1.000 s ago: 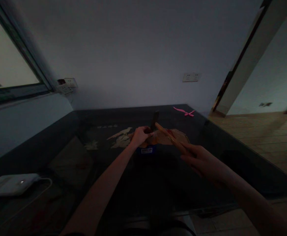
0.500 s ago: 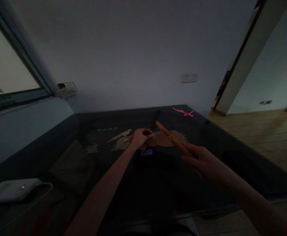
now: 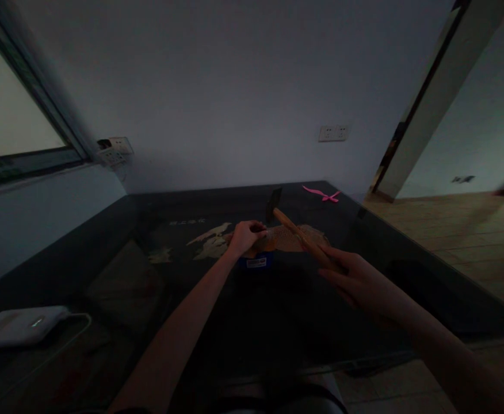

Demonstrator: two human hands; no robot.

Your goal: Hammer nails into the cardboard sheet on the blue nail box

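Note:
My right hand is wrapped round the wooden handle of a hammer, whose dark head is tilted up just right of my left hand. My left hand has its thumb and fingers pinched together over a flat brown piece with a speckled surface. What the pinch holds is too small and dark to make out. Below my left hand, at the near edge of the brown piece, shows a blue box with a white label.
The black table bears a pale bird design. A pink ribbon-like thing lies at the far right. A white power bank with a cable is at the near left. A dark flat object lies at right.
The hammer head stands slightly higher above the brown piece, a little farther from my left fingers. Both hands keep nearly the same places; the view has shifted slightly.

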